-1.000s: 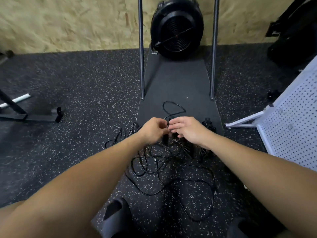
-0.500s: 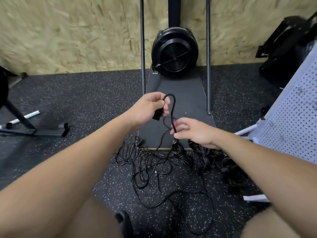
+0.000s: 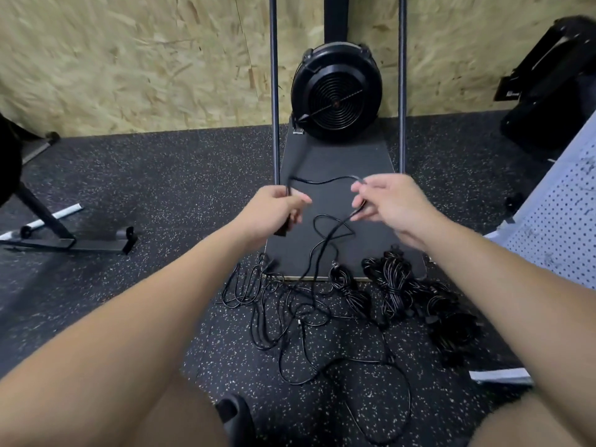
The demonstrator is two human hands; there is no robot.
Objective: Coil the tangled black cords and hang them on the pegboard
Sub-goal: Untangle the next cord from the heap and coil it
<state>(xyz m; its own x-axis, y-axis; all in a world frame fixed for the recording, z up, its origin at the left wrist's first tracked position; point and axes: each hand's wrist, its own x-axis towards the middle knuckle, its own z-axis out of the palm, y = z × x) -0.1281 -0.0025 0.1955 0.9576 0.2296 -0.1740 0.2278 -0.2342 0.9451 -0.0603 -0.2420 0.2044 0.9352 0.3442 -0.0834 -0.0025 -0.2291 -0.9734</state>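
Observation:
One black cord stretches between my two hands above the floor. My left hand grips its plug end, the plug hanging below my fist. My right hand pinches the cord further along, and from there it drops to a tangled heap of black cords on the speckled floor. Several coiled black bundles lie to the right of the tangle. The white pegboard leans at the right edge.
A black machine with a round fan housing, two upright poles and a flat base plate stands ahead against the chipboard wall. A black metal stand foot lies at left. Dark equipment sits at back right.
My hands have moved apart, drawing a length of the cord out between them. My right hand rose from near the floor tangle to level with the left.

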